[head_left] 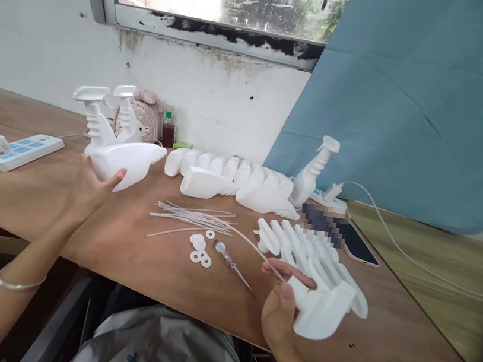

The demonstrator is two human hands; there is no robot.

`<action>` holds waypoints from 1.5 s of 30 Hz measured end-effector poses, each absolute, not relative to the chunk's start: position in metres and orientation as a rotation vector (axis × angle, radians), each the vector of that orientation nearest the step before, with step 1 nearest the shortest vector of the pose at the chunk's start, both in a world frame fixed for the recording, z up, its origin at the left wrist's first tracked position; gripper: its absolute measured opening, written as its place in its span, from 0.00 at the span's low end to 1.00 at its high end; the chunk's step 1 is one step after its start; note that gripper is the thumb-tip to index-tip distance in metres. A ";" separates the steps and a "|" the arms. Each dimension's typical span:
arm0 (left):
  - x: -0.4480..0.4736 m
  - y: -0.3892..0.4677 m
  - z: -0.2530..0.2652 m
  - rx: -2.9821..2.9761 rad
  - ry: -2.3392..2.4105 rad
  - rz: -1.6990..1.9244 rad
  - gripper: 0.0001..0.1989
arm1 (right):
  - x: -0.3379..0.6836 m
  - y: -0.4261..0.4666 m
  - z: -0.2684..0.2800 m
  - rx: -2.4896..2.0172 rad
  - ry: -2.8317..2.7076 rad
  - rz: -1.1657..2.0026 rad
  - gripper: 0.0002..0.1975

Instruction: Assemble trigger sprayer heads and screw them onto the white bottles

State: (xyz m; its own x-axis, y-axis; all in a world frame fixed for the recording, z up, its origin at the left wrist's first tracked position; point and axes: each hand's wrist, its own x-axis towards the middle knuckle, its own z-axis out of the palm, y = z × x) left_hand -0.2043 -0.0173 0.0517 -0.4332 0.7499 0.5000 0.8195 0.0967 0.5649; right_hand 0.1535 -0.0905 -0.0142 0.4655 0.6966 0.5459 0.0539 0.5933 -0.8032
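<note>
My left hand (89, 191) is closed around a white plastic bottle (129, 162), tilted on its side with its neck to the right, above the left part of the table. In my right hand (280, 312) is a white spray trigger head (325, 312), its thin dip tube (254, 247) reaching up and left over the table. Loose dip tubes (191, 217) lie in a bundle between my hands. Below them are several white ring washers (200, 258) and a clear-handled screwdriver (232, 263). More trigger heads (304, 247) lie in a row beyond my right hand.
White bottles (225, 170) lie along the back. Assembled spray bottles stand at the left (97, 122) and right (315, 170). A power strip (25, 152) is at far left, a phone (361, 244) at right. A pink bag (143, 116) and small bottle (168, 130) stand by the wall.
</note>
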 end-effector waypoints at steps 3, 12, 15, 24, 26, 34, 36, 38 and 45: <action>-0.203 0.021 0.054 -1.599 -2.325 -1.110 0.38 | 0.155 -0.094 -0.015 -0.900 -1.161 0.447 0.13; -0.198 0.120 0.028 -1.586 -2.340 -0.943 0.35 | 0.157 -0.096 -0.013 -0.935 -1.313 0.405 0.10; -0.189 0.134 0.019 -1.637 -2.315 -0.948 0.36 | 0.157 -0.097 -0.012 -0.953 -1.321 0.408 0.11; -0.169 0.155 0.006 -1.681 -2.350 -0.995 0.30 | 0.158 -0.098 -0.011 -0.937 -1.381 0.378 0.10; -0.169 0.152 0.006 -1.681 -2.338 -1.034 0.29 | 0.157 -0.098 -0.011 -0.963 -1.365 0.424 0.11; -0.163 0.122 0.029 -1.621 -2.075 -1.209 0.24 | 0.145 -0.093 -0.003 -0.799 -1.010 0.911 0.10; -0.145 0.095 0.040 -1.729 -1.916 -1.227 0.21 | 0.143 -0.091 0.000 -0.779 -0.952 0.991 0.10; -0.119 0.057 0.050 -2.073 -1.627 -1.182 0.15 | 0.142 -0.091 -0.002 -0.816 -0.927 1.010 0.11; -0.036 -0.070 0.049 -2.998 -0.746 -0.864 0.11 | 0.128 -0.103 -0.032 -0.970 -1.032 1.076 0.19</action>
